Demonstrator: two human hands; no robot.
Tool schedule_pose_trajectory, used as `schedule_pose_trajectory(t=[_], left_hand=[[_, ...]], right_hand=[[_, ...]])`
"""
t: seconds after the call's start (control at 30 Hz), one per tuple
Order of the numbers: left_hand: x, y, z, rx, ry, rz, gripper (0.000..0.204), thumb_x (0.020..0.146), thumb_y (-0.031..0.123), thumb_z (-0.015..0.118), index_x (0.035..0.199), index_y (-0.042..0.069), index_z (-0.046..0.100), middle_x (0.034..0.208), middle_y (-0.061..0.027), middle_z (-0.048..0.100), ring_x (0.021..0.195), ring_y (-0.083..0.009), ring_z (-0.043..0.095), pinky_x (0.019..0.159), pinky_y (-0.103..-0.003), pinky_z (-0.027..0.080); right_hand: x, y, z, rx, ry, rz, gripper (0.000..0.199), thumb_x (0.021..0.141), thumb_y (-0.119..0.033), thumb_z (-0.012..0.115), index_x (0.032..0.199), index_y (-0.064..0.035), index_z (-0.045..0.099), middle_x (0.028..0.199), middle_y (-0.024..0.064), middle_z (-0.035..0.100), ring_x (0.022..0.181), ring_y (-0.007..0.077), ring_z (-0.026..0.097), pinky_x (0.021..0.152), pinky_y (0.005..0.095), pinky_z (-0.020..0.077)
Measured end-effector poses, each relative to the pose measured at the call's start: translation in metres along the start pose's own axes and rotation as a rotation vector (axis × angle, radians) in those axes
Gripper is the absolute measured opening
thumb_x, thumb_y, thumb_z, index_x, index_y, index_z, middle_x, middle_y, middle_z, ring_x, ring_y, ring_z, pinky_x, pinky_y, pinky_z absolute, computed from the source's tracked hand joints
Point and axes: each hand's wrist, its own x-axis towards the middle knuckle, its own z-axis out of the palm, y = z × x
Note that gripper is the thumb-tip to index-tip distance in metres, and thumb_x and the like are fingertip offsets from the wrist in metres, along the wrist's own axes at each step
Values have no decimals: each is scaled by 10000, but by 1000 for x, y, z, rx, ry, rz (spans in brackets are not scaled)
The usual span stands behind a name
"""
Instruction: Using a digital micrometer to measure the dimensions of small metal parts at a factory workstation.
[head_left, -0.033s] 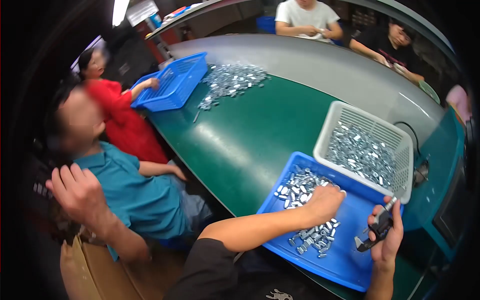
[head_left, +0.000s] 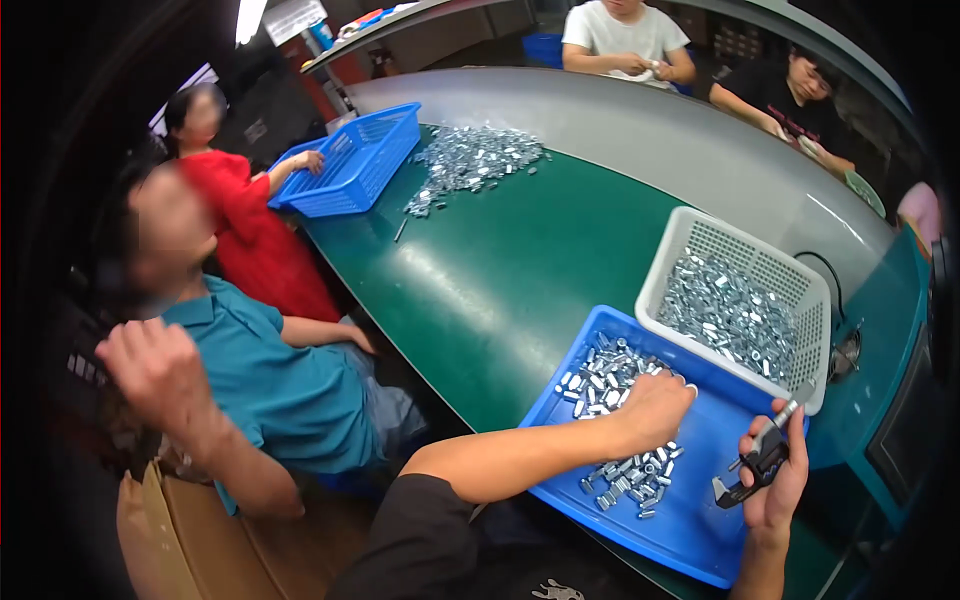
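Observation:
My left hand (head_left: 655,412) hangs over the blue tray (head_left: 705,540), its back toward me and its fingers curled together. A small pale bit shows at the fingertips; whether it is a metal piece or a covering I cannot tell. Below and beside that hand lie many small shiny metal pieces (head_left: 630,480), hex-sided like long nuts, heaped along the tray's left part. On the tray's right side, my right hand (head_left: 785,480) grips a black digital micrometer (head_left: 768,455) with a silver thimble pointing up and its curved frame toward the left. No piece is visible in its jaw.
A white basket (head_left: 665,235) full of similar pieces adjoins the tray's far edge. Farther off on the green table (head_left: 480,290) lie a metal heap (head_left: 475,160) and a blue basket (head_left: 345,205). A person in teal (head_left: 290,390) sits close at left; others work beyond.
The view has shifted slightly, so the scene sits a little farther right and lower. Both my hands keep nearly the same pose, the micrometer still held in the right.

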Motion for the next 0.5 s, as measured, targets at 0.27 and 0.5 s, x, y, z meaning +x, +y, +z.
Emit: schedule_pose_trajectory(t=[0.27, 0.5], left_hand=[[-10, -6, -7, 120, 92, -39, 187, 670, 24, 586, 854, -5, 606, 817, -167, 631, 868, -333, 586, 758, -423, 455], [-7, -5, -4, 115, -10, -100, 121, 653, 32, 595, 759, 7, 647, 809, -182, 635, 890, -326, 583, 778, -415, 456]], right_hand=[[4, 8, 11, -26, 3, -15, 290, 980, -349, 401, 1065, -88, 497, 746, 62, 565, 565, 117, 558, 292, 185, 369], [5, 8, 9, -28, -18, -14, 295, 980, -350, 402, 1061, -83, 500, 748, 63, 567, 565, 116, 561, 293, 183, 372]])
